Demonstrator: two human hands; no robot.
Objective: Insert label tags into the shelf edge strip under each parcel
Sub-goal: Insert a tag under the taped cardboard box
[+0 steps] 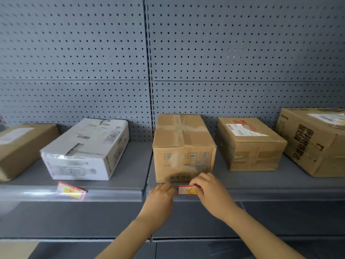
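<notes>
Item: label tag [186, 190], red, white and yellow, lying along the shelf edge strip [261, 191] directly below the middle brown parcel [183, 146]; judged mid-insertion. Right hand [211, 191]: fingers curled on the tag's right end, pinching it, presumably to feed it into the channel. Left hand [161, 197]: fingers bent over the strip just beside the tag's left end, likely steadying or opening the lip; whether it grips or merely presses cannot be told. Hands apart, the tag between them. Second tag [71, 190]: under the white parcel [85, 148], tilted in the strip, seemingly not seated flat. Further parcels: waybilled box [250, 143] and large printed box [315, 139], no tags visible beneath. Backing: grey pegboard [74, 53].
</notes>
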